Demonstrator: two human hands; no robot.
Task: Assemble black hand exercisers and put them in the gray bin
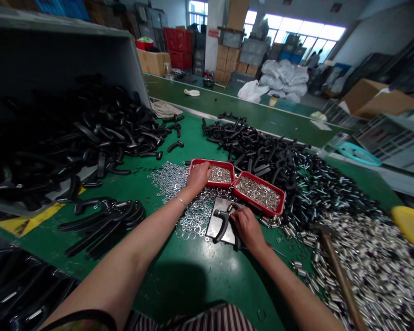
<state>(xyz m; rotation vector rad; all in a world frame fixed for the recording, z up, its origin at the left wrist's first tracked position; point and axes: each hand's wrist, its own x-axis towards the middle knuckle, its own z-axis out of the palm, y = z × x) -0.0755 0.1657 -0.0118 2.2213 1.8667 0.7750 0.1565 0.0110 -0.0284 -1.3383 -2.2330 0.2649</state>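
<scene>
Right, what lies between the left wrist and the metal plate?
Loose metal rings, scattered over the green table, as the head view shows.

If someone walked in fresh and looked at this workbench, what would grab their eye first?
Probably the bright red trays in the middle, full of small metal parts, with the left hand at one. Next, the heap of shiny metal cylinders at the lower right, a hammer lying on it, and the mass of black handles spilling from the grey bin at left.
</scene>
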